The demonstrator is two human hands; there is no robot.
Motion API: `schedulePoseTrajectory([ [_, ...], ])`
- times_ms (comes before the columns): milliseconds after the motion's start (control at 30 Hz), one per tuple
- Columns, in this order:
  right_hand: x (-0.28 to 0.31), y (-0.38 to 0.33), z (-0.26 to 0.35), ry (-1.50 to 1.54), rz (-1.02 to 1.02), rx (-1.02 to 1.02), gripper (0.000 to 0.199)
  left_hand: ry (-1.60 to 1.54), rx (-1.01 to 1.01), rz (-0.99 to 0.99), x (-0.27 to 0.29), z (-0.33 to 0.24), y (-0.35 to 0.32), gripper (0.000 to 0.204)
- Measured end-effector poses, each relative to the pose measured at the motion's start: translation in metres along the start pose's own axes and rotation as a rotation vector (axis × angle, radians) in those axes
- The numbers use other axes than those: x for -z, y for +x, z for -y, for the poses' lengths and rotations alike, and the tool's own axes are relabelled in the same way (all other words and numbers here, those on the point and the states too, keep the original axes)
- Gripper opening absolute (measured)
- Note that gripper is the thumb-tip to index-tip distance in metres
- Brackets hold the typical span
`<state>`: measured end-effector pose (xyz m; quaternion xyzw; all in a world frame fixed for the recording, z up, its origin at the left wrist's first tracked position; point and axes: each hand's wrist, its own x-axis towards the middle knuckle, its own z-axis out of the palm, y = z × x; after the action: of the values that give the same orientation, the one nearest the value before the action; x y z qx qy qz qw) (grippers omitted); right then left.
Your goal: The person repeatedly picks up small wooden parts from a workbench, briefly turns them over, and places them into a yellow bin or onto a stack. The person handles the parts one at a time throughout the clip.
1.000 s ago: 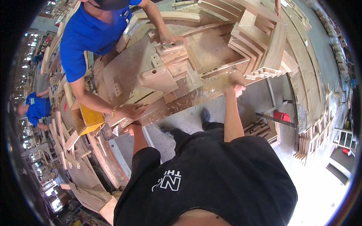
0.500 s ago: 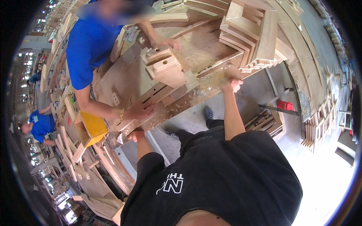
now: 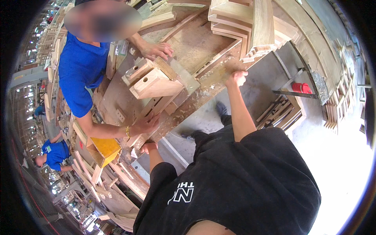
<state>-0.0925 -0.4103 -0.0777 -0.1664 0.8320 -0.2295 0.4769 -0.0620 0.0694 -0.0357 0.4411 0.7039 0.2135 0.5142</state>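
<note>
"Grip firm or loose, I couldn't tell; left hand [image 3: 149, 147] and right hand [image 3: 237, 78] touched one bench [image 3: 196, 95]."

"Where was it?"

"Before the wearer, two holed wooden blocks [image 3: 154, 85] on top."

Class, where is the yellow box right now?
In the head view's left half, the yellow box sits left of the person's left hand, beside the co-worker's braceleted forearm.

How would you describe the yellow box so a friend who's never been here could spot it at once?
Start at the worn workbench running diagonally across the picture, and follow its near edge down to the camera wearer's left hand. Farther left, just below the blue-shirted co-worker's forearm, is the yellow box. Its bright colour sets it apart from the pale wood pieces below it.
</note>
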Motion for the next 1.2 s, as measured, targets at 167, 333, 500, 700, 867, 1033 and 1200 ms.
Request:
schedulePoseTrajectory([
  [167, -0.002, -0.002, -0.001, 0.019, -0.004, 0.000, 0.061, 0.046, -0.035, -0.003, -0.001, -0.001, 0.001, 0.068],
  [333, 0.003, -0.005, 0.002, -0.003, 0.037, 0.003, 0.061, 0.149, -0.087, -0.019, -0.002, 0.000, 0.001, 0.066],
  [500, 0.008, -0.011, 0.005, 0.039, 0.080, -0.010, 0.062, 0.009, 0.102, -0.043, -0.003, -0.006, 0.002, 0.065],
  [700, 0.003, -0.003, 0.000, -0.017, 0.076, 0.047, 0.061, 0.002, 0.078, -0.056, -0.002, -0.007, 0.004, 0.069],
  [867, 0.006, -0.003, 0.001, -0.002, 0.072, 0.051, 0.060, -0.015, 0.084, -0.042, -0.004, -0.006, 0.006, 0.070],
  [1033, 0.011, -0.018, 0.006, 0.074, 0.094, -0.025, 0.062, -0.041, 0.083, -0.035, -0.003, -0.006, 0.008, 0.070],
  [1200, 0.010, -0.014, 0.006, 0.043, 0.067, -0.001, 0.063, 0.026, 0.076, -0.013, -0.001, -0.004, 0.006, 0.068],
])
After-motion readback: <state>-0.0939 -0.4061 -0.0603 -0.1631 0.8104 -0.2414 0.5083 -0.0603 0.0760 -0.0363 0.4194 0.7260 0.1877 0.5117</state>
